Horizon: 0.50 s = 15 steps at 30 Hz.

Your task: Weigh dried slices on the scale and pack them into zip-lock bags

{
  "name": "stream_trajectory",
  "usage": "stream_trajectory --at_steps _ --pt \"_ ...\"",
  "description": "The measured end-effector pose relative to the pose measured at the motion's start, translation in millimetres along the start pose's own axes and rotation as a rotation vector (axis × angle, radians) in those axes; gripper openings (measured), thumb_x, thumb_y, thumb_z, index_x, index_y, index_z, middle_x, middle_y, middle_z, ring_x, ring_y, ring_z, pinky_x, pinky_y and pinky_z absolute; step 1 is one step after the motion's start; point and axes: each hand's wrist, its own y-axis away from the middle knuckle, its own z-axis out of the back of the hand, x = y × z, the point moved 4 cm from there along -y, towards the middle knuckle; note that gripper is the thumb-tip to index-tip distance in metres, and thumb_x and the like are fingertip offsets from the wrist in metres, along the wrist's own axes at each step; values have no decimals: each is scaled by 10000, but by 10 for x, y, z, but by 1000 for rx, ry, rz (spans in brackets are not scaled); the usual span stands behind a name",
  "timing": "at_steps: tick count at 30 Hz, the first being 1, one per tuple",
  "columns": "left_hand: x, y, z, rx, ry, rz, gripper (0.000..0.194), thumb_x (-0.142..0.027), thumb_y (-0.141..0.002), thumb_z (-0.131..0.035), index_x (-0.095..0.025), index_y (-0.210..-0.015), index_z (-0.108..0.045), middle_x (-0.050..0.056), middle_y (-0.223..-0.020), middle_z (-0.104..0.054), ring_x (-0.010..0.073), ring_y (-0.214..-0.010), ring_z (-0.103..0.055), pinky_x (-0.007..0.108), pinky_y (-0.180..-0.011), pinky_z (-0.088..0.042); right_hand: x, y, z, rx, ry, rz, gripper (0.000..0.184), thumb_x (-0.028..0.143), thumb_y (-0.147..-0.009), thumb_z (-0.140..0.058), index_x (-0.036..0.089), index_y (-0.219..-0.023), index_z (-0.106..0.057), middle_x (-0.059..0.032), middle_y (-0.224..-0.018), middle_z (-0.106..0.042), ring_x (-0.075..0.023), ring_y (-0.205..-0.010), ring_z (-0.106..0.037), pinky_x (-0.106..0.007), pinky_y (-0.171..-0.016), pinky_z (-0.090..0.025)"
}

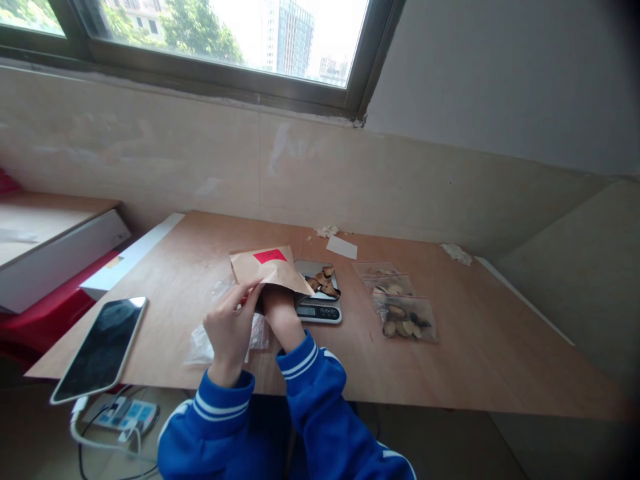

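A kraft paper envelope (267,270) with a red label lies tilted over the wooden tabletop (480,340). The fingers of my left hand (230,327) pinch its lower edge. My right hand (277,308) reaches under or into the envelope, which hides its fingers. Just beyond stands a black-and-silver digital kitchen scale (319,311), its edge partly covered by the envelope. A pile of dried brown slices (323,281) sits on its platform. A crumpled clear plastic bag (203,348) lies beneath my hands.
To the right lie several dried slices in two clear zip bags (404,320). A smartphone (99,350) rests at the left table edge. Farther back are a white paper slip (342,247) and crumpled tissue (456,253). A power strip (125,415) with cables sits below the table.
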Motion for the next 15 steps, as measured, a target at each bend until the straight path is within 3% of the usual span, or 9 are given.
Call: stream_trajectory --at_steps 5,11,15 --pt "4 1 4 3 4 -1 173 -359 -857 -642 -264 -937 -762 -8 -755 -727 124 -620 -631 222 -566 -386 -18 95 35 -22 20 -35 468 -11 -845 -435 160 -1257 -575 -124 -1220 -669 -341 -1257 -526 -547 -1123 -308" --pt "-3 -16 6 -2 -35 15 161 -360 -853 -649 -270 -925 -762 -5 -787 -736 130 -649 -638 223 -564 -370 116 173 275 -22 20 -2 461 -4 -885 -397 235 -1232 -583 -53 -1206 -677 -254 -1253 -534 -414 -1150 -309" --pt "-8 -28 23 -4 -55 19 151 -354 -851 -655 -272 -919 -762 -2 -788 -737 132 -649 -640 225 -566 -365 107 282 322 -58 5 38 429 53 -909 -377 189 -1273 -560 -96 -1263 -638 -273 -1273 -508 -437 -1159 -293"
